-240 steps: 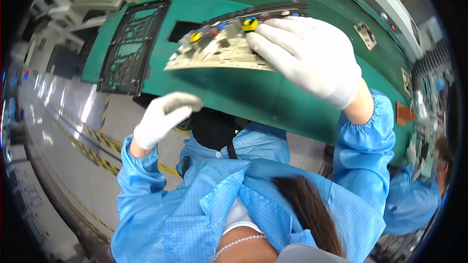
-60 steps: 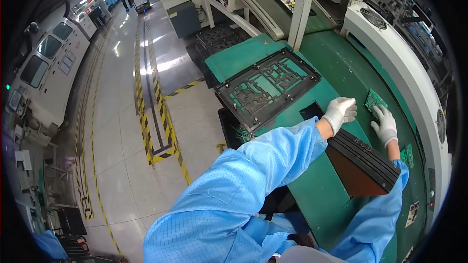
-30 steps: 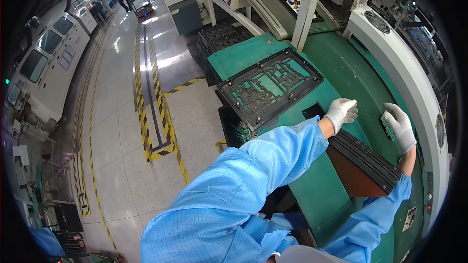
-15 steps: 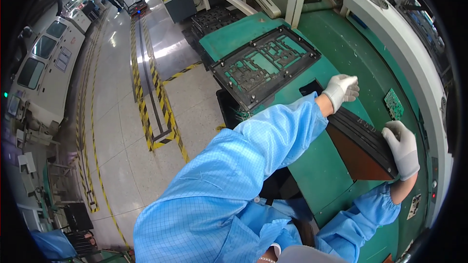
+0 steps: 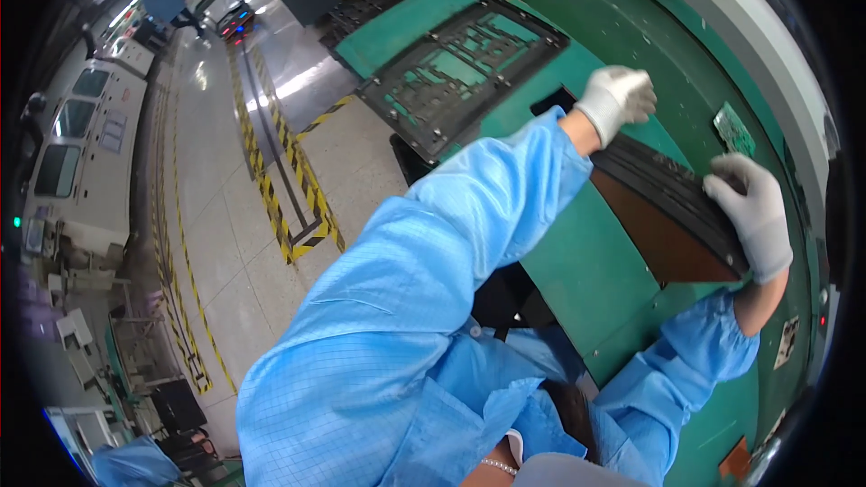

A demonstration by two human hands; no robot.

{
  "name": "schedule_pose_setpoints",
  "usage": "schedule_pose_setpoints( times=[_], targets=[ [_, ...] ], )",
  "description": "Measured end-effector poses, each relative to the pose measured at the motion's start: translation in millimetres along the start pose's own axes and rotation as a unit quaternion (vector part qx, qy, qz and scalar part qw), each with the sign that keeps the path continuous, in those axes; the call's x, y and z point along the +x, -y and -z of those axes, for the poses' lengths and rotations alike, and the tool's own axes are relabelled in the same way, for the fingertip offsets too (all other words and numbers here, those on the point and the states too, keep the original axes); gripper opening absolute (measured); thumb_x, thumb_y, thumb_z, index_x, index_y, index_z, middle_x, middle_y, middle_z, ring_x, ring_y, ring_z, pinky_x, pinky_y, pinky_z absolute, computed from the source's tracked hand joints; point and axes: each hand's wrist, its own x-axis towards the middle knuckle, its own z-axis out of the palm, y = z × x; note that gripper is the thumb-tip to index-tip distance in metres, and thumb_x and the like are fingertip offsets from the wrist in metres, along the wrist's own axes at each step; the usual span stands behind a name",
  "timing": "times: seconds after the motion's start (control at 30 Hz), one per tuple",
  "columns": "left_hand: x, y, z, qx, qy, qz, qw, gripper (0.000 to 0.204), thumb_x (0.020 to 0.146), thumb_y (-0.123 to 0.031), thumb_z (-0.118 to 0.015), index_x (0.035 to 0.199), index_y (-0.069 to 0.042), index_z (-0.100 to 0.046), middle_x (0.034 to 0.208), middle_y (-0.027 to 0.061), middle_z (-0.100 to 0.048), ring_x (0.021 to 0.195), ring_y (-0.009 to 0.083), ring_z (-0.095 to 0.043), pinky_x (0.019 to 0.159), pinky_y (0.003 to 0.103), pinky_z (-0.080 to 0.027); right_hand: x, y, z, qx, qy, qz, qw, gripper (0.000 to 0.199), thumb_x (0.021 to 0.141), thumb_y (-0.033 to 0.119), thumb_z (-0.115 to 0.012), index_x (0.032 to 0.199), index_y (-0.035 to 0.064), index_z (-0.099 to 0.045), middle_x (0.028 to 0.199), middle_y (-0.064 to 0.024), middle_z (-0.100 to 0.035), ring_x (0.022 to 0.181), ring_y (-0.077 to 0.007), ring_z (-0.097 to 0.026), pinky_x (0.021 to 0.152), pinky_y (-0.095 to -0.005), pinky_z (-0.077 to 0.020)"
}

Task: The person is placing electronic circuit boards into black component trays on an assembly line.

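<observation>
A flat black perforated carrier frame (image 5: 460, 68) lies on the green desk (image 5: 577, 252). The white-gloved left hand (image 5: 616, 101) curls its fingers over a ribbed black stack of trays (image 5: 672, 203); the right hand (image 5: 750, 215) clasps its near end. A small green circuit board (image 5: 735, 129) lies beyond.

A stack of flat black carrier trays (image 5: 663, 188) lies on the green worktable (image 5: 577, 261), tilted. The white-gloved left hand (image 5: 617, 101) rests at the stack's far end, the white-gloved right hand (image 5: 750, 213) on its near right edge. A small green circuit board (image 5: 734, 129) lies on the table just right of the stack, between the hands. A dark cut-out frame panel (image 5: 460, 72) lies on the table to the left, behind the stack.
</observation>
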Motion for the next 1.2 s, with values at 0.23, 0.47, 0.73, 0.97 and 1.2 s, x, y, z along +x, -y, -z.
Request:
schedule_pose_setpoints(
  times=[0.23, 0.47, 0.73, 0.97, 1.2],
  targets=[
    [-71.4, -90.1, -48.5, 0.089, 0.03, -0.344, 0.934, 0.022, 0.095, -0.017, -0.062, 0.102, 0.004, -0.061, 0.094, 0.0175, -0.069, 0.083, 0.0237, -0.069, 0.076, 0.033, -0.056, 10.1, -7.4, 0.6, -0.031, 0.012, 0.015, 0.999, 0.024, 0.084, 0.012, -0.069, 0.097, -0.0069, -0.066, 0.083, -0.0065, -0.066, 0.079, -0.0105, -0.062, 0.074, -0.0269, -0.0509],
    [-197.3, -121.1, -30.1, 0.403, -0.041, -0.454, 0.794, 0.02, 0.097, -0.012, -0.058, 0.106, 0.005, -0.064, 0.098, 0.0171, -0.07, 0.088, 0.0227, -0.069, 0.078, 0.033, -0.055, 6.0, -26.1, 3.8, -0.069, -0.002, 0.006, 0.998, 0.026, 0.084, 0.016, -0.069, 0.096, -0.007, -0.065, 0.079, -0.0084, -0.065, 0.076, -0.0115, -0.062, 0.072, -0.0278, -0.0512],
    [-277.7, -112.3, 124.6, 0.241, -0.515, -0.354, 0.743, 0.041, 0.09, -0.018, -0.071, 0.123, -0.002, -0.052, 0.109, 0.0121, -0.062, 0.088, 0.0192, -0.064, 0.072, 0.03, -0.055, 13.0, -20.2, -0.2, -0.096, -0.01, 0.031, 0.995, 0.03, 0.085, 0.021, -0.068, 0.095, -0.0064, -0.066, 0.079, -0.011, -0.066, 0.075, -0.015, -0.063, 0.073, -0.0296, -0.0509],
    [-245.6, -95.1, 145.0, 0.124, -0.354, -0.216, 0.901, 0.025, 0.089, -0.024, -0.072, 0.086, -0.005, -0.057, 0.065, 0.0009, -0.051, 0.05, 0.0141, -0.05, 0.045, 0.029, -0.043, -3.8, -10.5, 5.0, -0.089, -0.05, 0.04, 0.994, 0.03, 0.086, 0.023, -0.067, 0.095, -0.006, -0.066, 0.079, -0.0143, -0.066, 0.076, -0.0199, -0.064, 0.074, -0.0321, -0.0508],
    [-251.8, -94.2, 140.1, 0.124, -0.365, -0.156, 0.91, 0.023, 0.089, -0.021, -0.071, 0.085, -0.003, -0.057, 0.071, 0.0059, -0.06, 0.056, 0.0189, -0.059, 0.048, 0.032, -0.047, -4.9, -0.4, 3.7, -0.119, -0.046, 0.041, 0.991, 0.036, 0.088, 0.031, -0.063, 0.096, -0.0037, -0.069, 0.086, -0.02, -0.069, 0.082, -0.0296, -0.068, 0.077, -0.0369, -0.0514]
  ],
)
